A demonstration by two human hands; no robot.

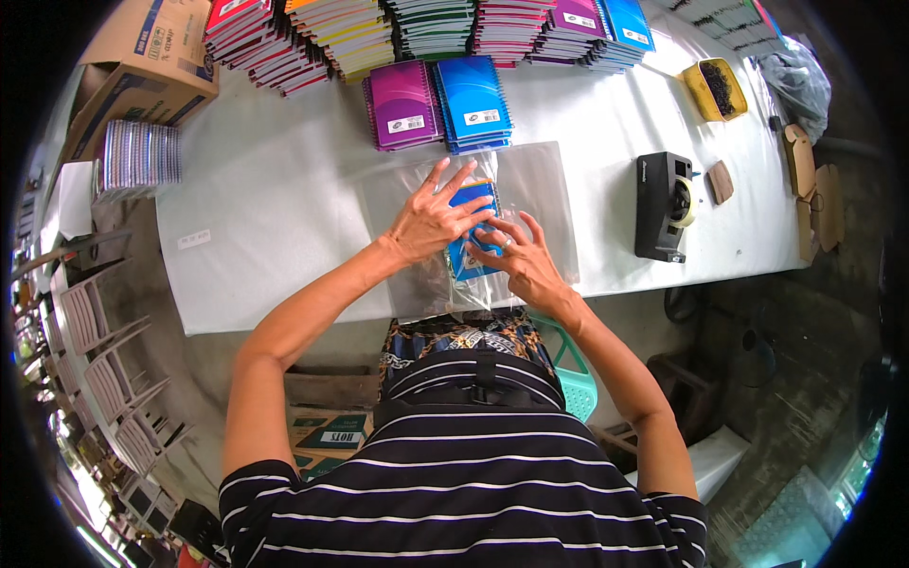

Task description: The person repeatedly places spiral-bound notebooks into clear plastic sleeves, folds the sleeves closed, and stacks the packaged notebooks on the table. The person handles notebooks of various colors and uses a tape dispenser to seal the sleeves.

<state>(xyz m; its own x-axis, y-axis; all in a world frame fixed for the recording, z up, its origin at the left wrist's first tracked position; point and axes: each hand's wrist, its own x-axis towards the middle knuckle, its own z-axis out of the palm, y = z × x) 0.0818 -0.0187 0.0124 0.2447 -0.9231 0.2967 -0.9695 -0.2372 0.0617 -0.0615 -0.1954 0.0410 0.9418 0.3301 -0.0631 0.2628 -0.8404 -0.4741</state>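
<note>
A small blue notebook (462, 261) lies at the near edge of the table, in front of my body. Clear plastic (544, 180) covers and surrounds it, spread on the tabletop; I cannot tell whether this is one sheet or several bags. My left hand (426, 222) rests on the notebook's upper left part, its fingers spread over the plastic. From the right, my right hand (528, 260) reaches onto the notebook with fingers apart and bent, a ring on one. The fingertips of both hands nearly meet over the cover.
Beyond the plastic stand a purple notebook stack (402, 99) and a blue notebook stack (471, 95). Taller notebook piles (431, 33) line the back. A black tape dispenser (655, 208) and a yellow tub (712, 90) are at right. A cardboard box (156, 71) and spiral-bound stack (142, 156) are left.
</note>
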